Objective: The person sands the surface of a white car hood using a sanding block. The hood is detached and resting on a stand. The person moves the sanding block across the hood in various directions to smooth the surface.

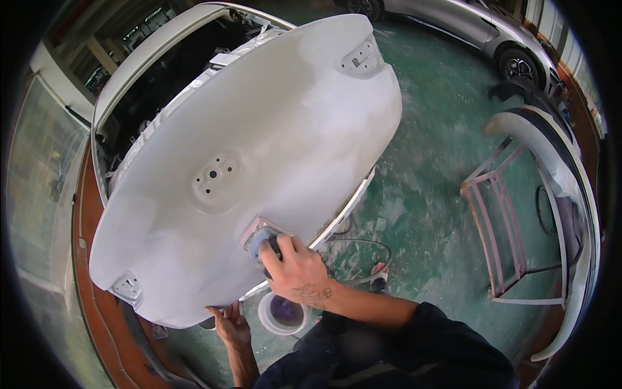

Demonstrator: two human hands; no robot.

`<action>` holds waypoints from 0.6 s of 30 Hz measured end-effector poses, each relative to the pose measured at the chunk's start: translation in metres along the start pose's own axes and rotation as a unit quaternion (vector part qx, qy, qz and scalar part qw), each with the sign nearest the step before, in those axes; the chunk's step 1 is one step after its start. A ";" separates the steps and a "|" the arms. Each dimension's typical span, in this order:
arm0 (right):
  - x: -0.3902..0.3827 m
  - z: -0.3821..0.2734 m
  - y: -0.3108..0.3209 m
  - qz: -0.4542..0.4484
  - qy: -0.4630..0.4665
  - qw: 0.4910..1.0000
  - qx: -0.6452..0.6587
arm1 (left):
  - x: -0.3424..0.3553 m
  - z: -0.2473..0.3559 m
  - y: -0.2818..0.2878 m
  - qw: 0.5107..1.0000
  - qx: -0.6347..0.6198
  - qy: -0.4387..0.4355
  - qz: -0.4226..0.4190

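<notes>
A large pale white-grey car trunk lid (285, 129) lies tilted in front of me, with a recess and several small holes near its middle. My right hand (295, 264) is wrapped round a hand-held sander (262, 238), whose rectangular pinkish pad rests on the lid near its right-hand edge. Down at the near edge, my left hand (232, 325) grips the lid's rim with bent fingers; part of that hold is hidden under the panel.
Below the lid stands a white bucket (269, 318) with something purple inside. A dark hose (389, 249) curves over the green floor (427, 194). A metal stand (499, 227) holds a curved bumper (586, 214) on the right. A white car body (139, 58) and a silver car (447, 24) are farther off.
</notes>
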State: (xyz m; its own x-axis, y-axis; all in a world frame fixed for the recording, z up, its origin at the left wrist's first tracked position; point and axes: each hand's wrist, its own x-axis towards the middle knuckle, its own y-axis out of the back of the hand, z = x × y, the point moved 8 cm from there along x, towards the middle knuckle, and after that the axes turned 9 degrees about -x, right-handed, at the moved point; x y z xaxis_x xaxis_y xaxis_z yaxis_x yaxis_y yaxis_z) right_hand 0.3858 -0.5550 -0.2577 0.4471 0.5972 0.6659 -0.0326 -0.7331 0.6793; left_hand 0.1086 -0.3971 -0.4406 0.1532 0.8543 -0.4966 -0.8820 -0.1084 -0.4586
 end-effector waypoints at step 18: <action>0.017 0.216 0.054 0.075 -0.276 0.958 -0.019 | 0.004 0.001 0.013 0.999 -0.034 0.007 0.020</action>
State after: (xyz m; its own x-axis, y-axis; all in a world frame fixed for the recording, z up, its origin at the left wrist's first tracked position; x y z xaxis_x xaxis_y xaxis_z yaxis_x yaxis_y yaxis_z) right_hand 0.5844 -0.6549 -0.2765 0.8393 0.2151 0.4993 -0.1617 -0.7781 0.6069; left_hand 0.0978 -0.3946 -0.4481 0.1245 0.8417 -0.5253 -0.8554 -0.1772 -0.4867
